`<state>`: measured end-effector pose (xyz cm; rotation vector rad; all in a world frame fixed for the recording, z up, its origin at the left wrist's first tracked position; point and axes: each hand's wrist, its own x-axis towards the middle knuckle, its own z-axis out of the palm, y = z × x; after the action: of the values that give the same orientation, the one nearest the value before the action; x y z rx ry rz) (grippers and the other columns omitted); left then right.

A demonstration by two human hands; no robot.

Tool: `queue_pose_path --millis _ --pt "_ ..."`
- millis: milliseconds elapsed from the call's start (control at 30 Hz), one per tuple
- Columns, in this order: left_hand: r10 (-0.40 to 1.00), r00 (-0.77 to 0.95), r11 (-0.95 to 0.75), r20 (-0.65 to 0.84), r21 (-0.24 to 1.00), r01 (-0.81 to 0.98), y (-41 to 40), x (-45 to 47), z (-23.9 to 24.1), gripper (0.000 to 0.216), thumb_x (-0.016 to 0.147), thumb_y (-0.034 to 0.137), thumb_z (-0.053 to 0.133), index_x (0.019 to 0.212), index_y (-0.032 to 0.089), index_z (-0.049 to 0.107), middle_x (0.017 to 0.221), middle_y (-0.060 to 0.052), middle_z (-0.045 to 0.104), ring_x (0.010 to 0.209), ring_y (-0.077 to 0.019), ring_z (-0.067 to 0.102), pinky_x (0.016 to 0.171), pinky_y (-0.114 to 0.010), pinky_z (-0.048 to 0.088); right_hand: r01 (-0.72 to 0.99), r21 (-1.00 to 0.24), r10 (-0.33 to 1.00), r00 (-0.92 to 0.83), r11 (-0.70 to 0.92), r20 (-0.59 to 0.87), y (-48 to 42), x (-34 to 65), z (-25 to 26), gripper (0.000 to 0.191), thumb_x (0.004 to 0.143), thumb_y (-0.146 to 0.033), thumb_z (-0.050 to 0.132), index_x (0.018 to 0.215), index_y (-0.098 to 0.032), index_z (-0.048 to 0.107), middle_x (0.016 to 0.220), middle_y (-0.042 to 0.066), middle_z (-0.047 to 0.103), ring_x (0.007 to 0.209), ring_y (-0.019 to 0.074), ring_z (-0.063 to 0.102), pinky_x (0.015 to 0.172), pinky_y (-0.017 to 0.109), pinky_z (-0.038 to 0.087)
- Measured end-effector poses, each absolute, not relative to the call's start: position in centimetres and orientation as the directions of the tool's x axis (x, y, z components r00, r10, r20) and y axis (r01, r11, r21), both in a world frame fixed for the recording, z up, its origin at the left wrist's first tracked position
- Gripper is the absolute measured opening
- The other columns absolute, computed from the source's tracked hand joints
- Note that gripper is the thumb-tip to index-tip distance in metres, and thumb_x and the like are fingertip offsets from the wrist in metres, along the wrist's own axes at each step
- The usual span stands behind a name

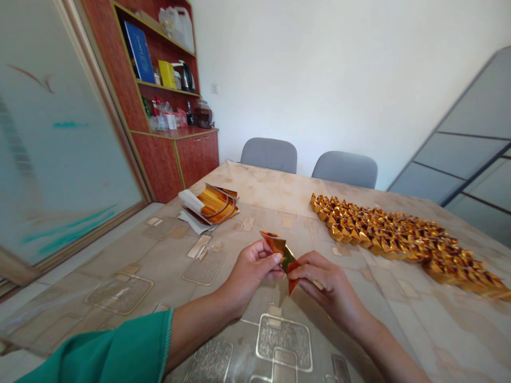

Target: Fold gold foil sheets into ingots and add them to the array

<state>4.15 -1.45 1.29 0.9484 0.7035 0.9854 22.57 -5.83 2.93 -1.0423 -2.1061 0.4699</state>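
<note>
Above the tabletop [243, 346], at twelve o'clock from the wearer, the left hand [255, 266] and right hand [323, 279] pinch opposite ends of one bent gold foil piece [286, 257]. Folding appears to be under way; the next move probably calls for a steady two-handed crease. Curled foil sheets [217, 206] lie at ten o'clock from it, rows of folded gold pieces [383, 230] at two.

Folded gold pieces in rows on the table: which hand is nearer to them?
Right. The right hand is on the near side of the folded gold pieces, not touching; the left hand is farther off, to their left.
</note>
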Motion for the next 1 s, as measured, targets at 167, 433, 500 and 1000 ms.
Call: queue_pose_path --millis 167,433,500,1000 --pt "0.909 0.403 0.277 -0.109 0.880 -0.385 -1.3 4.0 1.4 0.027 0.071 0.031 0.082 0.084 0.014 0.065 0.080 0.000 0.066 0.070 -0.0104 0.061 0.069 -0.024 0.054 0.489 -0.653 0.815 -0.393 0.578 0.427 -5.9 22.8 3.0 0.013 0.093 -0.021 0.060 0.097 -0.028 0.071 0.090 0.003 0.069 0.084 0.0186 0.065 0.073 0.032 0.052" --pt "0.899 0.435 0.252 -0.059 0.881 -0.400 -1.5 3.9 1.5 0.024 0.072 0.029 0.082 0.086 0.014 0.069 0.086 -0.004 0.071 0.075 -0.0118 0.064 0.069 -0.023 0.053 0.382 -0.837 0.920 -0.202 0.391 0.337 -5.9 22.7 2.3 0.016 0.094 -0.034 0.058 0.088 -0.023 0.068 0.083 0.002 0.068 0.076 0.0182 0.061 0.069 0.031 0.047" --pt "0.902 0.430 0.221 -0.034 0.894 -0.391 -1.7 4.1 1.5 0.022 0.072 0.028 0.082 0.083 0.013 0.069 0.084 -0.004 0.072 0.074 -0.0116 0.064 0.068 -0.022 0.052 0.367 -0.862 0.937 -0.123 0.348 0.326 -5.9 22.3 1.9 0.020 0.093 -0.037 0.060 0.081 -0.021 0.066 0.078 0.002 0.065 0.072 0.0173 0.058 0.066 0.029 0.045" --pt "0.938 0.347 0.141 -0.018 0.932 -0.333 -2.2 4.5 1.3 0.024 0.067 0.032 0.083 0.080 0.014 0.072 0.081 -0.004 0.073 0.073 -0.0151 0.066 0.065 -0.025 0.055 0.352 -0.903 0.948 0.108 0.245 0.299 -6.4 20.3 1.5 0.027 0.093 -0.042 0.056 0.077 -0.020 0.060 0.069 0.000 0.060 0.065 0.0163 0.054 0.059 0.026 0.042"
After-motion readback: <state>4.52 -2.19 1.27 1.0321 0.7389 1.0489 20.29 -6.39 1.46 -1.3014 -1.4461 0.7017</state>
